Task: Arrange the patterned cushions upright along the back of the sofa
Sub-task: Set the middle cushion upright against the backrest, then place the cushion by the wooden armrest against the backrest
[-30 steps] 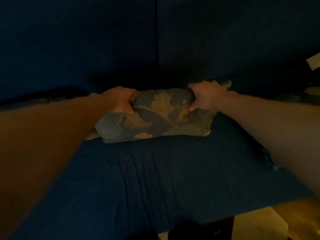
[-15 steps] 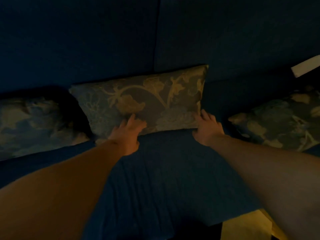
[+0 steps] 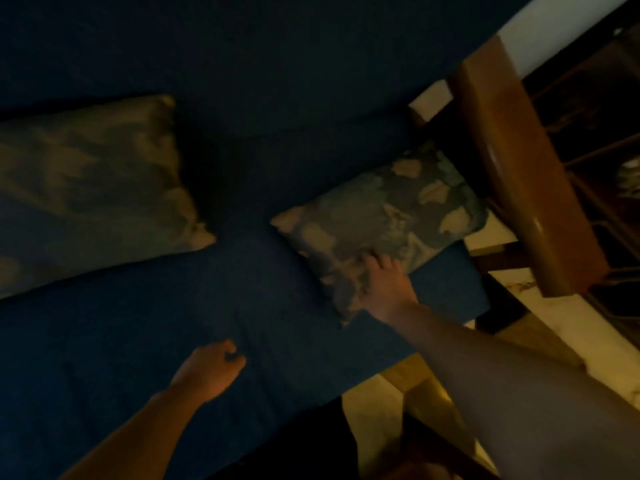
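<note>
The left cushion [image 3: 90,188] is motion-blurred and cut off by the frame's left edge.

The right hand [image 3: 384,289] is laid on the near edge of a cushion [image 3: 381,220], which lies flat on the sofa seat [image 3: 138,341] at the seat's right end. Beyond that cushion the sofa back [image 3: 277,64] is found, and to the right of it a wooden armrest [image 3: 519,168] runs towards the viewer. The left hand [image 3: 211,370] is held over the seat, nearer than the right hand and well to its left, apart from both cushions. A second cushion [image 3: 93,188] is propped against the sofa back, far to the left of and beyond the left hand. Floor [image 3: 374,407] is seen before the seat, below the right forearm.
</note>
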